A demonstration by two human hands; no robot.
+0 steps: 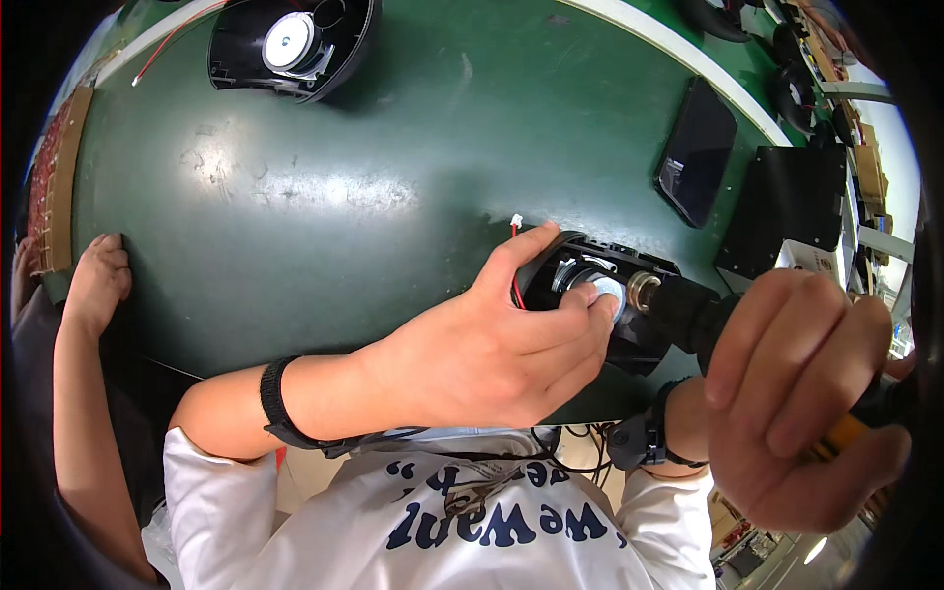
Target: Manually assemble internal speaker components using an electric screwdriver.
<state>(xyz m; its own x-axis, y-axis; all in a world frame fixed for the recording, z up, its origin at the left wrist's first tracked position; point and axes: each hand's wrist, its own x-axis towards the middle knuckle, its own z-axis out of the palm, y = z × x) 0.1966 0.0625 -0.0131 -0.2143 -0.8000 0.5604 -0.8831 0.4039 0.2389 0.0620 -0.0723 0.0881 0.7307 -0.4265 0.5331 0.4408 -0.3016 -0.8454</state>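
My left hand (492,349) grips a black plastic housing (644,349) on the green table, with thumb and fingertips at a small round speaker (610,293) set inside it. A red wire (516,285) with a white plug comes up between the thumb and forefinger. My right hand (796,393) is wrapped around a black electric screwdriver (693,310), which shows a yellow patch near the palm. Its metal front end points left at the housing, close beside the speaker. My fingers and the tool hide the exact spot it meets.
A second black housing with a speaker (290,44) and red wire lies at the far left. At the right are a black phone (696,152) and a black box (787,211). Another person's hand (98,275) rests at the left edge, near a cardboard box (64,187).
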